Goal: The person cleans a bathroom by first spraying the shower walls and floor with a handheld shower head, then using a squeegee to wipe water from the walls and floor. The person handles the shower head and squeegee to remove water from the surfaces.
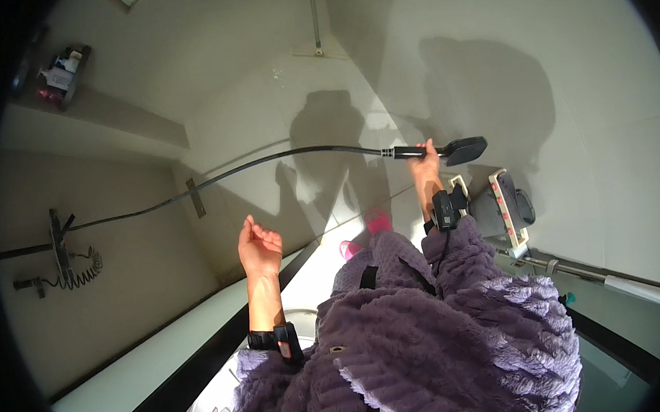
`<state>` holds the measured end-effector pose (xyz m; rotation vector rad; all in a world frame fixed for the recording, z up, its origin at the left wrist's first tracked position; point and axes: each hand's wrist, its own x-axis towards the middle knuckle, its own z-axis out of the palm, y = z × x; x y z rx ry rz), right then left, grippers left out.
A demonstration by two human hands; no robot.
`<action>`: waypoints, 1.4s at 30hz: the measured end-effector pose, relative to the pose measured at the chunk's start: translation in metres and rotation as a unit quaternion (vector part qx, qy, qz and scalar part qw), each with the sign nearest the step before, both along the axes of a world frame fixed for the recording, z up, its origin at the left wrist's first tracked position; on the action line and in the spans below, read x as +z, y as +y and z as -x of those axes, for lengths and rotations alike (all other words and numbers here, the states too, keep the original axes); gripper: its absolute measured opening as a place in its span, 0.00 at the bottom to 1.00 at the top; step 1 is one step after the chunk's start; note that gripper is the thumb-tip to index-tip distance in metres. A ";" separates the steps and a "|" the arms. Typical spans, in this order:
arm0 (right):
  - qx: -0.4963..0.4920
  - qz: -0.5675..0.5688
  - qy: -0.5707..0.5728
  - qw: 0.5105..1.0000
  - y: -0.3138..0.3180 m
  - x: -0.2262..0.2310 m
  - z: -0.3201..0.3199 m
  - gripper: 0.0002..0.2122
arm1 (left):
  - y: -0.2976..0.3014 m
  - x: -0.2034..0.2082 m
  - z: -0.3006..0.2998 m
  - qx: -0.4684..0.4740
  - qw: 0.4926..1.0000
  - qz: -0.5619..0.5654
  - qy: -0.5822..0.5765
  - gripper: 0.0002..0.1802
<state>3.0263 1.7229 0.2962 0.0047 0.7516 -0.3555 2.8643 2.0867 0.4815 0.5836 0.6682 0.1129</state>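
My right hand (425, 164) is wrapped round the handle of a black handheld shower head (466, 150), held out level ahead of me with its flat head to the right. From the handle's left end a dark shower hose (296, 152) runs leftward in a long curve to the shower fitting (60, 249) on the left wall. My left hand (260, 246) is raised below the hose, palm up, its fingers loosely curled and nothing in it. It is apart from the hose.
Bottles (63, 75) stand on a ledge at the upper left. A coiled cord (85, 272) hangs by the fitting. Glass panels with a dark frame (204, 372) flank me. To the right are a cream rack (508, 203) and a metal bar (576, 268). A white lidded container (214, 409) sits lower left.
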 end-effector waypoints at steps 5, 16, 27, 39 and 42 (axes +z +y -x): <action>0.051 0.031 -0.022 0.998 0.006 0.034 -0.032 0.08 | -0.001 0.010 -0.013 0.009 1.000 0.000 -0.029 0.06; 0.031 0.069 -0.067 0.995 0.009 0.085 -0.086 0.07 | 0.004 0.027 -0.015 0.059 0.998 -0.008 -0.036 0.07; 0.028 0.212 -0.071 0.974 0.039 0.115 -0.123 0.09 | 0.023 0.038 -0.006 0.099 0.994 -0.004 -0.047 0.08; 0.079 0.350 -0.068 0.931 0.073 0.125 -0.151 0.18 | 0.030 0.039 0.011 0.144 0.988 -0.007 -0.052 0.07; 0.112 0.378 -0.071 0.916 0.086 0.117 -0.157 0.19 | 0.030 0.037 0.018 0.161 0.986 0.004 -0.051 0.07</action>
